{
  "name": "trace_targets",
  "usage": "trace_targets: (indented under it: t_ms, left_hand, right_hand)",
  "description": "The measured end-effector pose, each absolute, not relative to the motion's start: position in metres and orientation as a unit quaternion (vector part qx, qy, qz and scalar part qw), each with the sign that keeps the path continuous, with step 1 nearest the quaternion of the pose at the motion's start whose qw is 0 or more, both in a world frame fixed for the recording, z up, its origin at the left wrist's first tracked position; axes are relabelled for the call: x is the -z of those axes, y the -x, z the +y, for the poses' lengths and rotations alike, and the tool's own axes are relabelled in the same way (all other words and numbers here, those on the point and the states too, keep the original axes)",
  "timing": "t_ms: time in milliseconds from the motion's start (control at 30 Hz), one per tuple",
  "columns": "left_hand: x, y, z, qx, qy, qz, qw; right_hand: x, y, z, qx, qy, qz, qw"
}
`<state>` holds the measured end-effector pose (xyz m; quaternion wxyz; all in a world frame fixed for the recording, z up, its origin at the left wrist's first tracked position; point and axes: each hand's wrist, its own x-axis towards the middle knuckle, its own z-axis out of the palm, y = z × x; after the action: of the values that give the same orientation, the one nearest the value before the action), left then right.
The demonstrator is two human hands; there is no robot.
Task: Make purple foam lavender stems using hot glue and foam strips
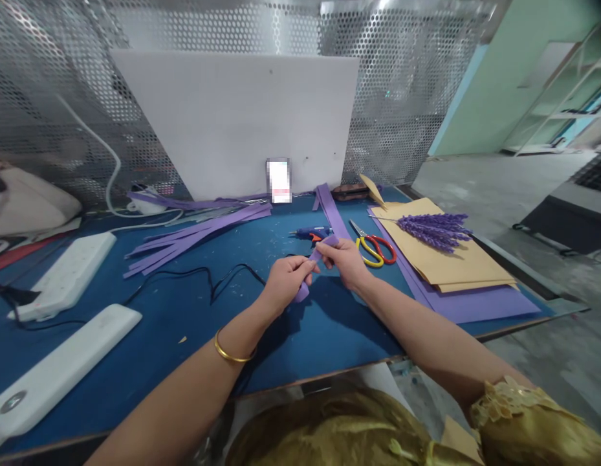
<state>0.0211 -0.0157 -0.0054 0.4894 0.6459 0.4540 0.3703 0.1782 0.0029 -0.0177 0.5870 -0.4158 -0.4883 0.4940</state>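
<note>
At the centre of the frame, both hands grasp a folded purple strip [303, 293]: I have the left hand [288, 279] pinching its middle between thumb and fingers, while the right hand [346, 259] grips its upper part. The lower end of the strip curls out beneath the left hand. A gold bangle [232, 353] circles the left wrist.

Just above the hands I see a blue glue gun [310, 231] with an orange trigger, lying on the blue table [207, 336]. A long purple band [329, 206] slants down behind the right hand; I cannot tell whether it joins the held piece. Right of centre, near the right hand, lie scissors [378, 251] with one yellow and one red handle, their blades toward the upper left.

At the right of the frame I find tan sheets [440, 262] overlapping purple sheets [479, 305], with a purple flower spray [433, 231] on top. Left of centre, a fan of loose strips [198, 236] spreads above a black cord [184, 270]. A white power strip [74, 272] occupies the left, and a white oblong device [67, 372] the lower left. At upper centre, a pixelated screen [279, 181] stands before a white board [242, 116].
</note>
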Motion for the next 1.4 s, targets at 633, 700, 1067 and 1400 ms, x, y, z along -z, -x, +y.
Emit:
trace_targets:
  t_ms: [633,700,1067,1400]
  left_hand:
    - [0.003,-0.019,-0.012,-0.328,-0.631,0.417,0.566]
    - [0.003,-0.018,-0.011,-0.337,-0.629,0.403,0.572]
    - [0.005,-0.015,-0.010,-0.349,-0.654,0.418,0.525]
    - [-0.002,-0.014,-0.012,-0.331,-0.659,0.426,0.524]
  right_hand:
    - [0.015,-0.188,0.011,-0.436,0.439,-0.447,0.646]
    - [0.011,-0.195,0.015,-0.414,0.435,-0.434,0.671]
    - [0.014,-0.173,-0.005,-0.503,0.390,-0.546,0.545]
    - [0.000,-0.211,0.020,-0.391,0.433,-0.446,0.679]
